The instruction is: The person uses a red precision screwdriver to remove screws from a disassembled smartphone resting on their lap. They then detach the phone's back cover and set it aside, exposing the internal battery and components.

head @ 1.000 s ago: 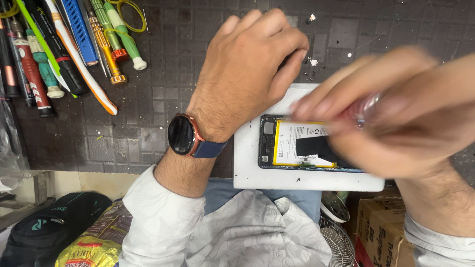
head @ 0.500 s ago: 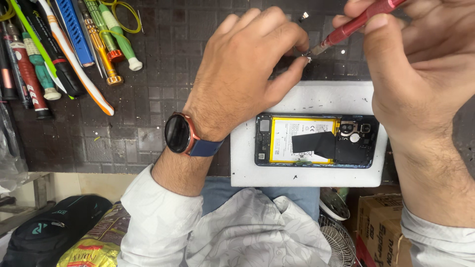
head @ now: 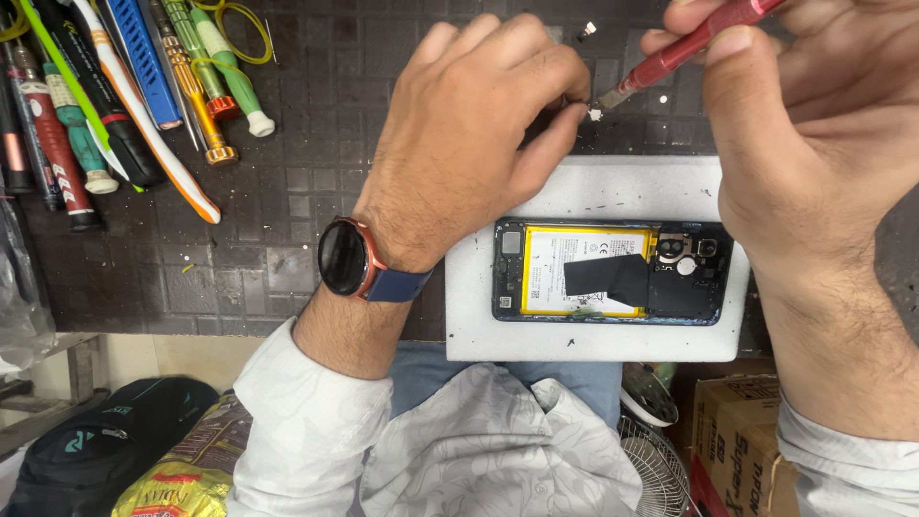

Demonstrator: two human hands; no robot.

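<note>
tools [head: 124, 105] are crowding the mat's [head: 287, 191] far left corner; bare mat is lying open between them and the left hand [head: 459, 144], beside the pad [head: 593, 191].

A red screwdriver [head: 684, 50] is gripped by the right hand [head: 814, 134], its tip met by the left hand [head: 469, 134] fingertips, above an opened phone [head: 613, 273] laid on a white pad [head: 584, 191].

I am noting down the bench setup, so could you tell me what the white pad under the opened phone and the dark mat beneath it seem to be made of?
The white pad looks like soft foam or rubber: matte, with thick, rounded edges and small dark specks. The dark mat seems to be rubber or silicone: dull, moulded in a square grid, scuffed. The opened phone lies flat on the pad.
</note>
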